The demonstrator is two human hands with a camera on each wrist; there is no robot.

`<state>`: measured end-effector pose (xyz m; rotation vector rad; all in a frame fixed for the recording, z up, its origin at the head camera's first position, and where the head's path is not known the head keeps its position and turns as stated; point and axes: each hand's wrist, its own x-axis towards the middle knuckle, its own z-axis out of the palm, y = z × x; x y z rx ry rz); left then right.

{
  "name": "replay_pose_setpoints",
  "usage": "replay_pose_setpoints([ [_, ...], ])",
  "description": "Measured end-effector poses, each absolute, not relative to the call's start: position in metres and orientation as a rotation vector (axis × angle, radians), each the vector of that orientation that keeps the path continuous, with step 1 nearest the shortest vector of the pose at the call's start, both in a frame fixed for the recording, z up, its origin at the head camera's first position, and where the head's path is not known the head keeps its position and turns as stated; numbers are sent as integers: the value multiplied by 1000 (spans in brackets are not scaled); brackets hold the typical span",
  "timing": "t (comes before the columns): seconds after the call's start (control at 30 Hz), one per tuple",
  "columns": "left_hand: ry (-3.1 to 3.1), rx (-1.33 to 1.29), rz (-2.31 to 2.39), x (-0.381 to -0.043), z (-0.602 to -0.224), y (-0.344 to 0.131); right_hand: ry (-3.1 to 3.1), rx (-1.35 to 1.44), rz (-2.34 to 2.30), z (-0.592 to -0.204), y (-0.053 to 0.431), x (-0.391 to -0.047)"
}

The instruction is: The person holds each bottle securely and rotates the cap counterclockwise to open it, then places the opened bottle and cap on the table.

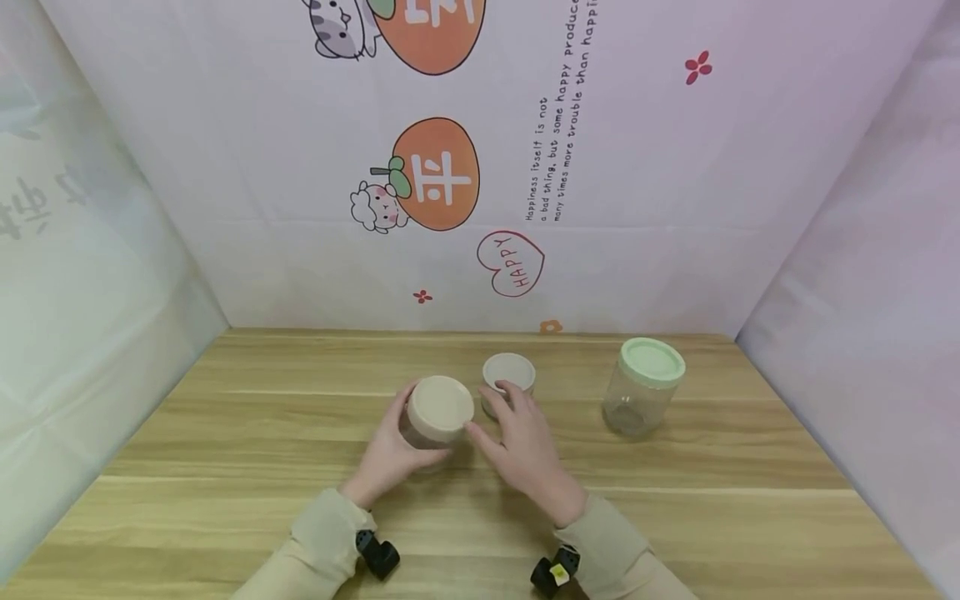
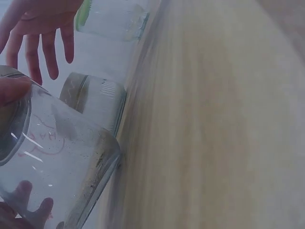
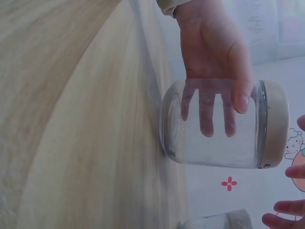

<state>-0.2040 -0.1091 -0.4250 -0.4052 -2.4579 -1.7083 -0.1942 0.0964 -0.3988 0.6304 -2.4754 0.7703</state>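
My left hand (image 1: 388,457) grips a clear jar (image 3: 205,151) around its side, thumb on one side and fingers spread along the other. The jar has a beige lid (image 1: 441,406), and no contents show through the glass. In the right wrist view its base is close over the tabletop. My right hand (image 1: 527,443) holds nothing; its fingers are spread and loosely bent, with the thumb tip right at the lid's edge. Behind those fingers stands a smaller clear jar (image 2: 102,100) with a whitish lid (image 1: 510,370), partly hidden in the head view.
A taller clear jar (image 1: 637,404) with a pale green lid (image 1: 652,361) stands upright to the right. The wooden table (image 1: 247,433) ends at a printed cloth backdrop (image 1: 637,208), and white cloth walls (image 1: 90,292) rise at both sides.
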Motion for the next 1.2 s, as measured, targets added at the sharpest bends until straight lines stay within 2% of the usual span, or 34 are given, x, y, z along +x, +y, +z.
replay_pose_setpoints([
  [0.4, -2538, -610, -1411, -193, -417, -97, -2450, 651, 849, -394, 101, -190],
  [0.63, -2593, -607, -1302, -189, -415, -94, -2457, 648, 869, -393, 105, -188],
  [1.2, -2604, -733, -1297, -194, -412, -90, -2554, 614, 921, -379, 113, -179],
])
